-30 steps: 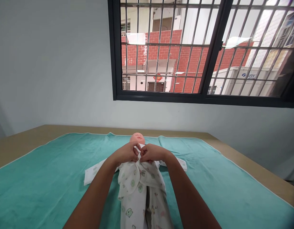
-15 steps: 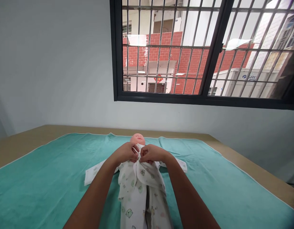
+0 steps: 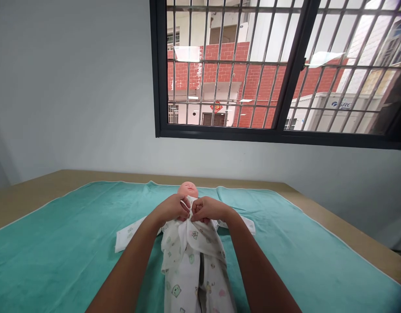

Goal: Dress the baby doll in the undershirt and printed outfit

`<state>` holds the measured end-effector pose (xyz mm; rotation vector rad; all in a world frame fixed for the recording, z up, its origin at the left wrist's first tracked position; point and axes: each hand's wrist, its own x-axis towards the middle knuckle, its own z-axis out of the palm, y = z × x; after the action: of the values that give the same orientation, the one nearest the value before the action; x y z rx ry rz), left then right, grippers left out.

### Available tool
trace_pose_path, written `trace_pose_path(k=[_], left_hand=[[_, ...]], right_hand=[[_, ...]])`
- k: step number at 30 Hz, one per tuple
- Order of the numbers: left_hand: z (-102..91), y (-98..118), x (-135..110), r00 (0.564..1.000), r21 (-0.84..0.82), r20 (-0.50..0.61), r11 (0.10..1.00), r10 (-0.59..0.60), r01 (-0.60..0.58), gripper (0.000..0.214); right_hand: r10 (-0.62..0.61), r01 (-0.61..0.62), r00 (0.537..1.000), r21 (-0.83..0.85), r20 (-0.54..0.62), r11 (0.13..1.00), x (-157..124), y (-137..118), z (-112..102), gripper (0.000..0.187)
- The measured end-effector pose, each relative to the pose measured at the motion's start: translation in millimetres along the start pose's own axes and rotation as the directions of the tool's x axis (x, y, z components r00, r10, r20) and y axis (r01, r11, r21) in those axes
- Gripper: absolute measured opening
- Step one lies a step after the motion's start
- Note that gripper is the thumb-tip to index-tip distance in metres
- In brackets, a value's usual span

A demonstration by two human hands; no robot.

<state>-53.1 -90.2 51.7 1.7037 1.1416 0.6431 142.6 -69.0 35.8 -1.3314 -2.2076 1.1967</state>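
A baby doll [image 3: 188, 189] lies on its back, head toward the wall, in white baby clothes [image 3: 195, 252] printed with small green and pink figures. Over its chest, just below the chin, my left hand [image 3: 176, 208] pinches the front edge of the garment. My right hand [image 3: 207, 209] grips the cloth from the other side, its fingertips close to those of the left. Whether a fastener sits between the fingers cannot be made out. Both sleeves stretch out sideways, the left one [image 3: 127, 237] reaching farther than the right one [image 3: 248, 224]. Lower down, the front parts in a dark gap.
A green cloth [image 3: 73, 243] with a pale edge covers most of the wooden table [image 3: 356, 237]. Behind the table rises a grey-white wall [image 3: 73, 87] with a dark-framed, barred window [image 3: 220, 132].
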Motion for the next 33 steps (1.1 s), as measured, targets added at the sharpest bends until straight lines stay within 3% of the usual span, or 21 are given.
trace_pose_path(k=[7, 23, 28, 33], left_hand=[[-2.6, -0.3, -2.1, 0.998, -0.039, 0.065, 0.999, 0.007, -0.005, 0.023], [0.2, 0.2, -1.8, 0.999, 0.002, 0.032, 0.999, 0.036, -0.036, 0.018], [-4.3, -5.2, -1.3, 0.994, -0.071, 0.097, 0.996, 0.056, -0.050, 0.017], [-8.3, -17.6, 0.6, 0.974, -0.260, 0.189, 0.963, 0.128, -0.076, 0.022]], right_hand=[[0.011, -0.011, 1.000, 0.000, -0.004, 1.000, 0.5, 0.1, 0.3, 0.019], [0.004, -0.004, 1.000, 0.034, -0.005, 0.999, 3.8, 5.4, 1.1, 0.020], [0.005, -0.006, 1.000, 0.086, 0.009, 0.996, 4.5, 8.8, 0.0, 0.026], [-0.007, 0.006, 1.000, 0.128, 0.011, 0.992, 6.7, 14.2, 0.2, 0.027]])
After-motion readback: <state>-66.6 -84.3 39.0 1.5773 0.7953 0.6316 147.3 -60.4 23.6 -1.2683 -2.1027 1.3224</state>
